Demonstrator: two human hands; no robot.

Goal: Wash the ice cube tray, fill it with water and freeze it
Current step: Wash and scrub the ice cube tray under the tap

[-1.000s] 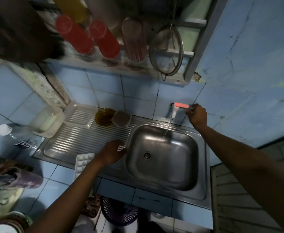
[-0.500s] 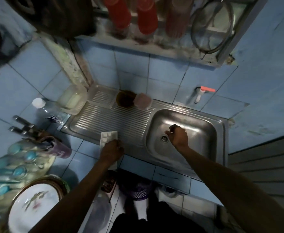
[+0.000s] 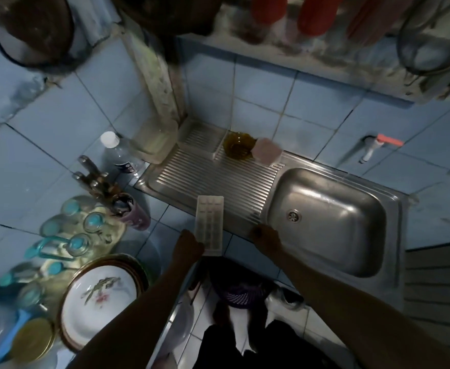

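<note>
The white ice cube tray (image 3: 209,225) is being gripped at its near end by the left hand (image 3: 189,246), overhanging the drainboard edge at 6 o'clock. The right hand (image 3: 265,235) is resting at the sink (image 3: 388,235) rim, finger state unclear. It's probably best kept level while being carried.

Both hands reach forward, left (image 3: 189,246) gripping, right (image 3: 266,237) curled.

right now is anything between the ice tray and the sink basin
Nothing visible. The white plastic ice cube tray, held by the left hand, has only bare ribbed steel drainboard between it and the empty steel sink basin.
</note>
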